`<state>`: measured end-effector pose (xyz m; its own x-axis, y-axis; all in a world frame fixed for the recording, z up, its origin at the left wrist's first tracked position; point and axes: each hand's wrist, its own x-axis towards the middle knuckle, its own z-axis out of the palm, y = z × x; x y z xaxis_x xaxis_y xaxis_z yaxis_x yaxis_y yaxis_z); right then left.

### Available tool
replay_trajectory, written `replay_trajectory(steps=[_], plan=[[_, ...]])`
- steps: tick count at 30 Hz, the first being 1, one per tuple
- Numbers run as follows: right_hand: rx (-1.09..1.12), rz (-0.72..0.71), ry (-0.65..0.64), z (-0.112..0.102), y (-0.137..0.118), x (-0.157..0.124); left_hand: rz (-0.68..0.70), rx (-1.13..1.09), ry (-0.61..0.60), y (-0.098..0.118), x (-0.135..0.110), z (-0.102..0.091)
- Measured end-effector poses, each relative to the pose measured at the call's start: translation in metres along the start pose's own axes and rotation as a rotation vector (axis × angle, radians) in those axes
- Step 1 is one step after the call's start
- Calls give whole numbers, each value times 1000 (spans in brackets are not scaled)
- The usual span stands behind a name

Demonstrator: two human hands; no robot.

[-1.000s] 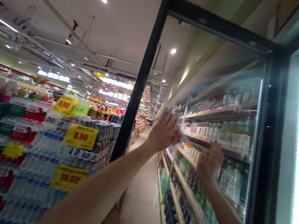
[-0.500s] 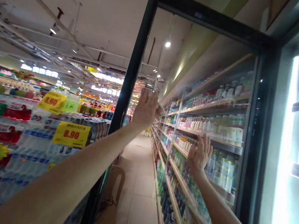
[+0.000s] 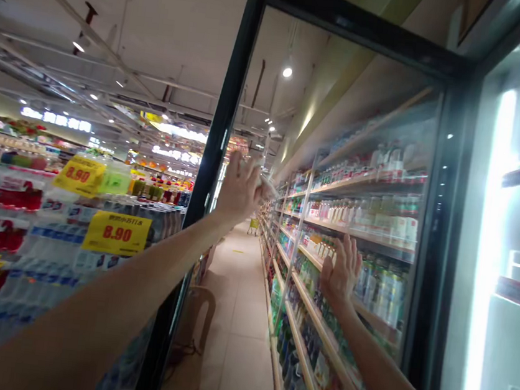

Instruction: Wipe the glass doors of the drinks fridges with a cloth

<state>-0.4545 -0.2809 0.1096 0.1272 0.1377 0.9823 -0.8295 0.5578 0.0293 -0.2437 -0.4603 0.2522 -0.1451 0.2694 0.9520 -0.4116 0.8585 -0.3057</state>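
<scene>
A big glass door with a dark frame stands open, sticking out from the lit cooler on the right. It is tall, so its long way runs up and down, but it looks tipped in this view, with the top leaning right. Its free edge is on the left, and its other side joins the cooler.

The person's left hand is up at the glass near the free edge. Its fingers point up and bend a bit. A pale patch shows beside it, but it is too blurry to say whether that grip has anything in it. The right hand is lower and nearer the cooler. Its grip is loose and spread, palm toward the glass, with nothing seen in it. Maybe it is there to help steady the door. The door is probably open so both hands can reach the glass.
</scene>
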Motion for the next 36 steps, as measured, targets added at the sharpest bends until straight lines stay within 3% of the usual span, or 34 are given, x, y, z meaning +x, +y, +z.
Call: replay_trajectory(steps=[2,4,7,9,13,15,18,22,24,26,30,32,34,36], plan=[[3,6,3,0,0,0,204,-46,-77,32,-28,10],[2,13,-7,1,1,-1,492,-101,-173,66,-56,22],[0,18,-24,1,2,-2,734,-143,-241,83,-66,30],[-4,19,-17,1,2,-2,667,-118,-222,64,-46,25],[1,12,-16,0,1,-1,145,-22,-28,0,13,6],[7,8,-17,0,1,-1,12,-14,23,-11,23,1],[5,-5,-5,-1,1,-1,158,-35,-62,17,2,7],[6,3,-5,0,3,-2,627,-115,-222,75,-43,26],[3,7,-11,1,4,-2,748,-143,-243,78,-43,29],[-5,-4,-14,2,5,-3,688,-131,-218,58,-24,25],[-20,-6,-5,2,6,-2,144,-69,-14,0,24,8],[-17,-1,-4,2,5,-2,13,-62,44,-2,27,7],[-10,-6,-1,2,6,-3,126,-76,4,22,6,13],[-4,-9,3,3,7,-3,409,-114,-93,59,-28,23]])
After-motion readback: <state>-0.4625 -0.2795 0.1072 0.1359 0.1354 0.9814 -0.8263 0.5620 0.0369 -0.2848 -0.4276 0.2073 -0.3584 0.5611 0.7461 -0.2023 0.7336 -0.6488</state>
